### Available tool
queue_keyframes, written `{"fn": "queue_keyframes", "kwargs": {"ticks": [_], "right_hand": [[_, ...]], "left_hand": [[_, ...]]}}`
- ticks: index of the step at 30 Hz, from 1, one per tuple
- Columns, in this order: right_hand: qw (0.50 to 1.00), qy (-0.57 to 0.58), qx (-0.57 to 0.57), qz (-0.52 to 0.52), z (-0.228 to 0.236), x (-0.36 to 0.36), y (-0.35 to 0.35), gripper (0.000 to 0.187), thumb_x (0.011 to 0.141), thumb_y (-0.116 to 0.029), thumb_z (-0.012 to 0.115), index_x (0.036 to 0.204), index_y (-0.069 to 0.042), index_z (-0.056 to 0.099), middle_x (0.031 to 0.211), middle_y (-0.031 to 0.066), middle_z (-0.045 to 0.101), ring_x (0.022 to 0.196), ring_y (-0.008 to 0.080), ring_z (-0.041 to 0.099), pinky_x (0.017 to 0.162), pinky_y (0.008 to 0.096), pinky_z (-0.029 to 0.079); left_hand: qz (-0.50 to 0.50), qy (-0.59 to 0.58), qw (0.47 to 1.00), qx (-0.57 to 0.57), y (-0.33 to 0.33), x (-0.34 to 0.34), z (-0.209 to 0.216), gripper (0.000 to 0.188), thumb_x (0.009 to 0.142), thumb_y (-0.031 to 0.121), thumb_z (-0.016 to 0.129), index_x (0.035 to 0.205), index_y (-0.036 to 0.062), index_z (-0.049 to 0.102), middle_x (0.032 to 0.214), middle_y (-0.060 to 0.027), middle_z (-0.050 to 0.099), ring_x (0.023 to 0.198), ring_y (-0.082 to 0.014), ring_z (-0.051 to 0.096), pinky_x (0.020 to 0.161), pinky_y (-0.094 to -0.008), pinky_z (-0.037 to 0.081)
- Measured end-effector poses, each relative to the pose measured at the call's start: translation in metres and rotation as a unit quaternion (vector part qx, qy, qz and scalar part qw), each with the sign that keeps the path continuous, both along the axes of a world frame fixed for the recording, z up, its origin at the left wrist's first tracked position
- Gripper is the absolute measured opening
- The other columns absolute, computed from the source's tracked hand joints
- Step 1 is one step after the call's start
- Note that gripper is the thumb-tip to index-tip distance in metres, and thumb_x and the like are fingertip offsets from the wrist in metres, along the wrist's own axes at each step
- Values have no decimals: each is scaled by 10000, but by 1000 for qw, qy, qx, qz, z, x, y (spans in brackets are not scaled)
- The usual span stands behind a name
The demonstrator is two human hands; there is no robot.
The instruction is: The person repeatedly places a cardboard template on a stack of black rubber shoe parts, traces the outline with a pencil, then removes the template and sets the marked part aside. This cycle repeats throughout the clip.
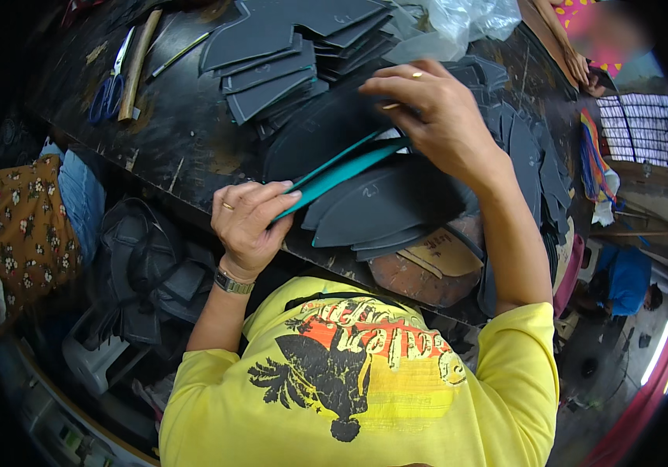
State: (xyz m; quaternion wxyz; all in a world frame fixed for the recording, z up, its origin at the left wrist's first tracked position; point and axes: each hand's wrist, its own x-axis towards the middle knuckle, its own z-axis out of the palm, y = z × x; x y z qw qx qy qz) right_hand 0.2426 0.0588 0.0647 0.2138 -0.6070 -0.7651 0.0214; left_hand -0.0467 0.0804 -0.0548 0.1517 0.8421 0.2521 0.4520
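My left hand (250, 222) pinches the near end of dark curved panels (326, 132) with a teal layer (341, 173). They are tilted up above the table, with a gap between the upper panel and the teal layer. Over their far end is my right hand (435, 117), its fingers curled together. A small tan tip shows between its thumb and fingers; what it belongs to I cannot make out. Beneath and beside the panels lies a stack of similar dark curved pieces (388, 202) with pale handwritten marks.
More dark cut pieces (271, 70) are stacked at the far side, with clear plastic (466, 23) behind. Blue-handled scissors (106, 97), a wooden stick (139, 66) and a pencil (180, 54) lie at far left. Brown card pieces (447, 253) rest near me. Another person's hand (576, 68) is at upper right.
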Motion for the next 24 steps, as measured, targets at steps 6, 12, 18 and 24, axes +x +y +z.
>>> {"fn": "queue_keyframes", "kwargs": {"ticks": [6, 12, 18, 24], "right_hand": [[995, -57, -74, 26, -14, -18, 22, 393, 799, -55, 786, 1188, -42, 736, 1114, 107, 714, 1054, 324, 631, 921, 426, 547], [993, -36, -106, 25, -9, -11, 16, 378, 792, -20, 776, 1167, -34, 729, 1081, 127, 676, 1033, 333, 624, 903, 439, 539], [994, -17, -89, 53, -12, -13, 11, 313, 796, -15, 767, 1107, -31, 737, 1044, 118, 683, 1001, 333, 635, 886, 430, 540], [991, 29, -124, 31, -1, -10, 8, 241, 774, -33, 779, 1013, -43, 749, 998, 99, 687, 1011, 309, 639, 875, 428, 539]], "left_hand": [[-2, 1, 1000, -5, -1, -1, -1, 421, 634, 68, 879, 1015, 224, 794, 1073, 74, 769, 893, -159, 664, 817, -349, 465], [-4, 3, 1000, -14, -2, -2, -2, 431, 628, 72, 885, 1021, 225, 794, 1089, 77, 767, 897, -151, 663, 804, -338, 452], [-6, -3, 1000, -17, -1, -2, -3, 422, 637, 82, 890, 1022, 228, 798, 1093, 79, 767, 895, -149, 661, 803, -336, 452], [-5, -1, 1000, -17, -1, -2, -2, 412, 643, 87, 890, 1020, 226, 799, 1082, 81, 768, 887, -148, 660, 803, -334, 453]]}}
